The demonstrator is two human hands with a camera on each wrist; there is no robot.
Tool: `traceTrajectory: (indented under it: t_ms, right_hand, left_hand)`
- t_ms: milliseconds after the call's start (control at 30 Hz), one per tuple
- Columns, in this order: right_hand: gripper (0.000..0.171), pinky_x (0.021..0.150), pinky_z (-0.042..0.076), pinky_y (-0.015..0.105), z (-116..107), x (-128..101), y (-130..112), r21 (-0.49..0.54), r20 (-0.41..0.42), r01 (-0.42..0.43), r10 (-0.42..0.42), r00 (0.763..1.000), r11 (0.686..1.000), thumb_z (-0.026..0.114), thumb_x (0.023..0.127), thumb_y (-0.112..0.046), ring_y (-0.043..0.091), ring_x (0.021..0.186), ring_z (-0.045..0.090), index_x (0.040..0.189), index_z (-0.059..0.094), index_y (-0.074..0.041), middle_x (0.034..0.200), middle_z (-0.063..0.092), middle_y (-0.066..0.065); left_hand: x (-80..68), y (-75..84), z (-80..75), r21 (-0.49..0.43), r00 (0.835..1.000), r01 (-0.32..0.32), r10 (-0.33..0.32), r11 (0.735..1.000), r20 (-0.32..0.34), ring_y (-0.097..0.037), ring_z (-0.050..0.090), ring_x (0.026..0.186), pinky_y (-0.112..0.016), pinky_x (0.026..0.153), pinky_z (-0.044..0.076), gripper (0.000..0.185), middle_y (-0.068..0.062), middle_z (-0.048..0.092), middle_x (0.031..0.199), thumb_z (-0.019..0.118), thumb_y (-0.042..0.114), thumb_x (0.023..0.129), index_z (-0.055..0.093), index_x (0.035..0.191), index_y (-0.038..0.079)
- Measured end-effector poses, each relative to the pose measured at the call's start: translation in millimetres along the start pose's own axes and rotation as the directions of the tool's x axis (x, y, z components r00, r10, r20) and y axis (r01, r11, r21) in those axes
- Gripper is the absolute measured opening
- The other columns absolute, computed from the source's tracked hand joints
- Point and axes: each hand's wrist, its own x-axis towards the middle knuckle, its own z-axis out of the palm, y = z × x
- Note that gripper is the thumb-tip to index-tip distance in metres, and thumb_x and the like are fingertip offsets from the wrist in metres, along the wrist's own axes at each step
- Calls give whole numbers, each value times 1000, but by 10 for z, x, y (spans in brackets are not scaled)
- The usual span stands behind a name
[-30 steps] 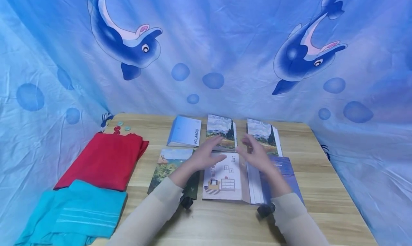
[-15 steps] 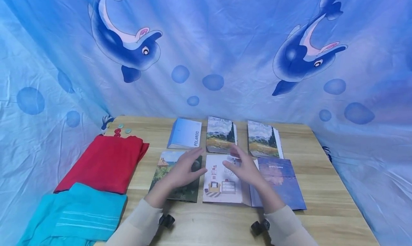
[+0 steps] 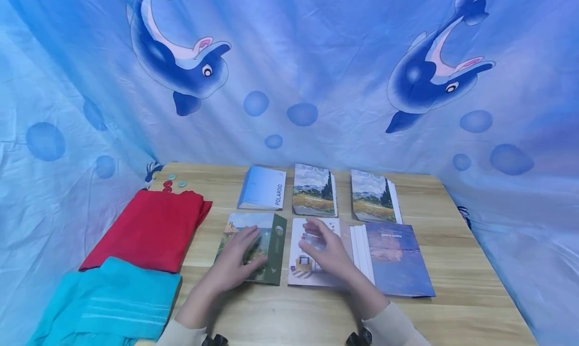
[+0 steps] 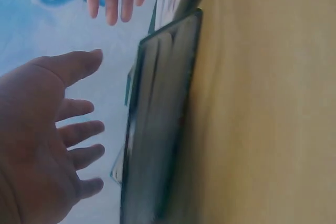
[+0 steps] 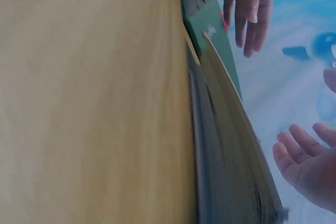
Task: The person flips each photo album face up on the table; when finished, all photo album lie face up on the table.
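Observation:
My left hand (image 3: 235, 263) hovers over the green landscape-cover photo album (image 3: 246, 245), its fingers spread and holding nothing. Above the white album with a drawn room (image 3: 316, 275) hangs my right hand (image 3: 332, 253), fingers loosely bent around bare air. In the left wrist view a gap separates the left hand (image 4: 42, 140) from the green album's page edges (image 4: 157, 119). The right wrist view likewise has the right hand (image 5: 312, 169) apart from the albums. Beside the white album lies a purple-blue album (image 3: 398, 265); its white page edges show.
Along the back row lie a blue POLAROID album (image 3: 262, 187) and two matching painted-field albums, one in the middle (image 3: 313, 190) and one at right (image 3: 374, 197). Folded red cloth (image 3: 149, 228) and turquoise cloth (image 3: 113, 300) cover the table's left, with red and green buttons (image 3: 182, 183) behind.
Both hands have drawn back toward the person and the left has shifted left, from over the middle albums to over the front row. The albums stay in place.

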Motion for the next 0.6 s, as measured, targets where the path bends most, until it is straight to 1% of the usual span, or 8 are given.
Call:
traceTrajectory:
  t_ms: [100,233,300,400,467,500,600]
  right_hand:
    - [61,111,44,49,74,-12,-8,19,46,21,-22,999,1000,74,94,-20,32,127,57,147,48,-5,138,59,20]
    - [62,109,46,48,174,-27,-6,25,96,24,-26,995,999,73,95,-20,34,128,56,148,46,-3,139,58,22]
    - [61,107,47,49,227,-35,12,16,115,29,-31,993,999,72,95,-19,36,127,57,147,46,-1,139,58,23]
    - [60,106,48,49,297,-46,59,13,134,22,-24,991,1000,71,96,-18,36,127,57,146,45,2,140,57,23]
    - [60,107,47,49,332,-47,86,20,142,16,-18,990,1000,71,96,-19,36,129,56,146,45,4,141,57,23]
    - [61,108,46,48,347,-46,96,27,145,7,-11,989,1000,71,96,-20,36,130,55,146,45,4,141,56,23]
    - [62,109,45,50,381,-46,119,29,146,-8,4,989,1000,71,96,-23,36,130,55,145,46,4,141,56,22]
  left_hand:
    - [-89,-58,19,28,999,35,-35,999,8,-41,27,149,-68,119,13,78,-18,38,159,77,39,89,46,151,3]
    - [-176,-121,49,35,997,75,-76,997,33,-41,19,151,-67,120,6,84,-16,32,162,78,47,86,45,153,8]
    - [-211,-141,68,34,996,76,-77,997,46,-40,16,152,-65,120,3,88,-15,29,164,78,53,84,44,154,12]
    - [-252,-158,99,35,996,63,-65,997,56,-39,13,153,-64,121,-1,99,-13,25,166,83,59,75,42,156,16]
    - [-271,-161,118,38,997,52,-54,998,52,-39,12,153,-65,120,-1,104,-13,23,166,86,58,71,42,156,18]
    - [-279,-162,126,39,998,48,-50,998,49,-38,12,153,-65,120,-1,104,-13,23,166,87,56,71,41,156,17]
    - [-302,-160,144,46,998,47,-49,998,36,-36,12,154,-64,121,1,99,-12,23,166,88,47,74,42,156,17]
